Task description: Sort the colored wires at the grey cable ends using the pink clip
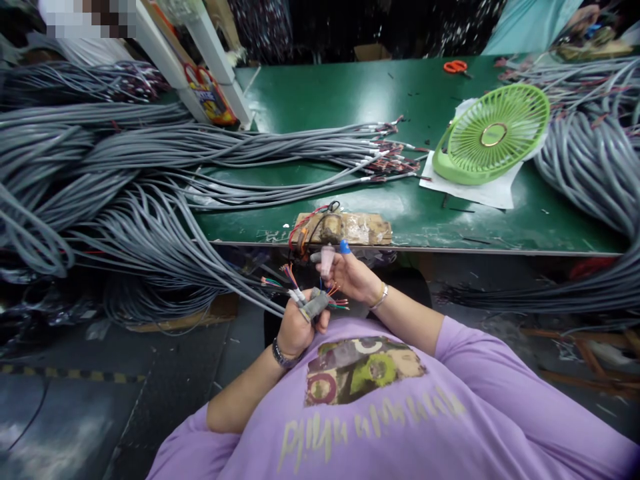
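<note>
Below the front edge of the green tabletop: your left hand, closed around a short grey cylindrical piece, thin multicoloured wires fanning out beside it. Your right hand, blue-tipped thumb up, is just beside that piece, a pale pink translucent item at its fingers; whether it grips anything you cannot tell.

Edges and room: at the front edge beyond your hands, one worn wooden board carrying red and black leads. To its right, green surface with scattered black offcuts runs towards a thick grey cable bundle hanging over the edge. On your left, heaped grey cables cross the edge; their stripped ends reach the middle. Beyond these, one bright green round fan on white paper; orange-handled scissors near the far side.

Containers: one red-and-yellow printed pouch against white posts, contents unclear; one brown cardboard box at the far edge, inside not visible
</note>
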A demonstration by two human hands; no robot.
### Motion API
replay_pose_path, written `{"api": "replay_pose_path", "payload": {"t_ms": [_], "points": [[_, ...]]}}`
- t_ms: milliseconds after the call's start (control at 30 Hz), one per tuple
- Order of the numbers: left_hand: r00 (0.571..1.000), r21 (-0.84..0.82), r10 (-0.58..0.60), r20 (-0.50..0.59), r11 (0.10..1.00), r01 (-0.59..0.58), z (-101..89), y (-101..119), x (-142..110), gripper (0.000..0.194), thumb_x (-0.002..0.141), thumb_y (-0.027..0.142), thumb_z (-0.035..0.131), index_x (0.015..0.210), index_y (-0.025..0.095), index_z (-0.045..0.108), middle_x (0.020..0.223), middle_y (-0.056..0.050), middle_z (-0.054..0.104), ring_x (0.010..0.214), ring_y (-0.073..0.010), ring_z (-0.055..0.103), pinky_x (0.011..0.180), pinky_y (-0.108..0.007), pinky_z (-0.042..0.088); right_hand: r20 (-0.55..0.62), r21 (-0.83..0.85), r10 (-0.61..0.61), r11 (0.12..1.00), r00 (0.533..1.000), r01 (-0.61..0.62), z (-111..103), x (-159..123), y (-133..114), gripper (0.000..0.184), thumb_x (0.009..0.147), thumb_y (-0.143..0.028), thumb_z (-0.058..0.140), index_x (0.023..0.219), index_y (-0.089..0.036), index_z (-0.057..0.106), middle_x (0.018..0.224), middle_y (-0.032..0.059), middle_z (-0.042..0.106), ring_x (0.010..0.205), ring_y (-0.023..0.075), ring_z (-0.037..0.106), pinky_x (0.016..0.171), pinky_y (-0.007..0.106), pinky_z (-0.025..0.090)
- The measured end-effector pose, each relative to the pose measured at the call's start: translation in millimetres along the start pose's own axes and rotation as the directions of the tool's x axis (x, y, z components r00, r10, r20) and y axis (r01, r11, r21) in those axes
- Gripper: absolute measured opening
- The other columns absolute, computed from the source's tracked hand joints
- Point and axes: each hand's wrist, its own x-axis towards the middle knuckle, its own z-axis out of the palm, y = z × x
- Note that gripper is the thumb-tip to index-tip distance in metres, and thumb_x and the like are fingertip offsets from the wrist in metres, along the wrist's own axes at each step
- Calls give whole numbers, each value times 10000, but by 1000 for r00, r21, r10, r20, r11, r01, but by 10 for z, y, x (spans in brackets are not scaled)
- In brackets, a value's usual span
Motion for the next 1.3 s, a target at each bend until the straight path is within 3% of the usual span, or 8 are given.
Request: {"api": "replay_pose_path", "payload": {"t_ms": [233, 367, 500, 767, 1000, 1133, 1233, 1300], "points": [[998, -13, 12, -63, 1000, -13, 57, 56, 50, 313, 742, 444, 682, 681, 151, 592, 395, 46, 520, 292, -62, 391, 307, -171, 293, -34, -187, -213, 961, 976, 203, 29, 11, 40, 457, 718, -565, 707, 839, -125, 684, 666, 7, 593, 551, 73, 440, 510, 197, 346], [999, -28, -27, -24, 999, 26, 48, 60, 99, 321, 730, 449, 684, 668, 147, 593, 380, 46, 506, 282, -62, 381, 300, -171, 276, -48, -128, -136, 983, 990, 129, 25, 49, 53, 557, 794, -661, 558, 829, -118, 676, 681, 35, 623, 544, 87, 475, 506, 211, 375], [999, -46, -47, -10, 998, 46, 26, 31, 128, 328, 730, 453, 680, 656, 152, 573, 376, 46, 502, 277, -64, 376, 302, -173, 270, -41, -2, -10, 1000, 999, 10, 68, 81, 33, 544, 823, -661, 520, 855, -135, 655, 679, 33, 630, 547, 101, 513, 498, 217, 399], [998, -28, -61, 20, 998, 61, 7, -20, 150, 298, 768, 420, 657, 671, 150, 576, 386, 44, 516, 283, -60, 377, 307, -165, 267, -89, 58, -26, 998, 996, 31, 90, 124, 60, 524, 798, -640, 578, 826, -122, 652, 647, 13, 589, 530, 78, 488, 478, 192, 369], [999, -13, -45, -11, 999, 45, 9, -10, 66, 321, 755, 441, 671, 659, 146, 588, 383, 40, 513, 283, -60, 381, 308, -169, 277, -23, 61, 14, 998, 1000, -13, 28, 49, 54, 574, 817, -708, 468, 891, -163, 635, 714, 30, 629, 558, 103, 506, 509, 209, 400], [999, -4, 8, -38, 1000, -8, 45, -2, -32, 304, 771, 423, 669, 681, 140, 601, 420, 29, 547, 320, -62, 422, 337, -169, 315, 14, 18, 15, 1000, 1000, -15, 12, -4, 15, 447, 844, -579, 552, 891, -145, 648, 730, 30, 629, 560, 88, 496, 510, 196, 393], [993, -18, 54, -104, 998, -56, 83, 5, -39, 293, 784, 416, 657, 689, 146, 594, 433, 34, 550, 330, -62, 433, 340, -165, 308, -24, -33, -55, 998, 998, 54, 24, -25, 13, 282, 809, -413, 665, 850, -134, 656, 716, 18, 617, 564, 75, 496, 500, 179, 381], [988, -35, 68, -140, 997, -74, 104, 9, -13, 295, 781, 425, 656, 692, 153, 584, 437, 40, 547, 329, -63, 434, 336, -166, 310, -65, -46, -79, 996, 995, 76, 35, -33, 16, 272, 798, -401, 679, 830, -132, 659, 711, 20, 619, 558, 72, 498, 487, 173, 375]]}}
